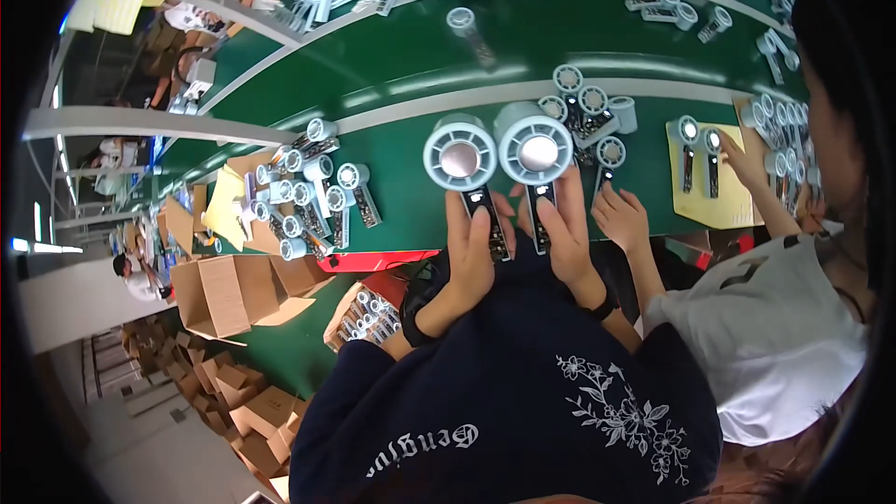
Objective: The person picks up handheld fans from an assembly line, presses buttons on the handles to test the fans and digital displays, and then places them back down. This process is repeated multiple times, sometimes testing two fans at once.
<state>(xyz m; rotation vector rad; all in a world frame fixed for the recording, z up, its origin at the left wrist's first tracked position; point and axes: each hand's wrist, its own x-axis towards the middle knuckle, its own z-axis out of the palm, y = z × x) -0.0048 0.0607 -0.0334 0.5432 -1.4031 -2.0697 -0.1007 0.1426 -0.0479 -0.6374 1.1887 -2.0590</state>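
My left hand [469, 247] is wrapped round the dark handle of a light-blue handheld fan [441, 147], thumb on the front of the handle. A matching handheld fan [515, 145] stands upright beside it, its handle gripped by my right hand [562, 233], thumb again in front. Both round heads face me, with ribbed rims and shiny discs in the middle. Small bright lights show on the handles, and parts of what looks like circuitry show lower down. The two heads almost touch. Fingers hide much of both handles.
Several similar fans [303, 194] are heaped on the left of the green table [392, 210]; more fans [593, 100] lie beyond my right hand. At right, a co-worker's hand [621, 217] touches a fan near mine. Behind runs a green conveyor belt [373, 56]. Cardboard boxes [224, 294] stand lower left.
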